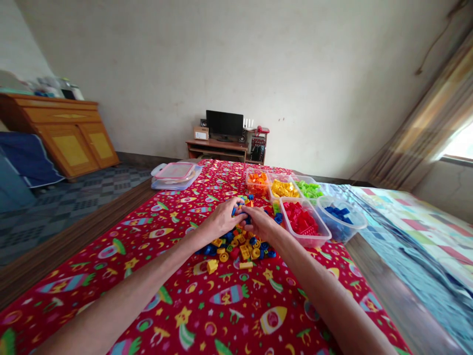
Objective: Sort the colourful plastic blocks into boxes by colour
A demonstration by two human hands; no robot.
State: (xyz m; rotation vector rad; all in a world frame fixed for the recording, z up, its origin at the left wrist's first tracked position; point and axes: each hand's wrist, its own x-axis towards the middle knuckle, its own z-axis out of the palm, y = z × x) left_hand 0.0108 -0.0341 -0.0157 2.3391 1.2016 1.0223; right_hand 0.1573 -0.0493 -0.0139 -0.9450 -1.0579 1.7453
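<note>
Two bare hands met near the centre of the frame, over the upper part of a pile of toy blocks [244, 252]. The left hand [223, 218] and the right hand [259, 222] had their fingers curled inward and narrowed, the fingertips close together. Bits of blue and yellow showed among the fingers, but I could not tell whether either hand gripped a piece. The pile, mostly yellow and blue with some green and red, spread just below the hands on a red tablecloth [232, 320] printed with rockets, stars and moons.

Right of centre stood clear containers sorted by colour: an orange-block box [256, 190], a yellow-block box, a green-block box, a red-block box [308, 241] nearest the pile, and a round tub [349, 232] with blue blocks. Left of centre, flat lids [175, 171] lay stacked, the top one edged in pink.

At upper centre, a dark monitor [224, 124] stood on a desk [218, 146]. Beside it, a cardboard box [195, 132] bore a white label [201, 135], its writing too small to read. A red telephone [262, 129] sat to the right. A wooden cabinet [70, 143] filled the upper left.
</note>
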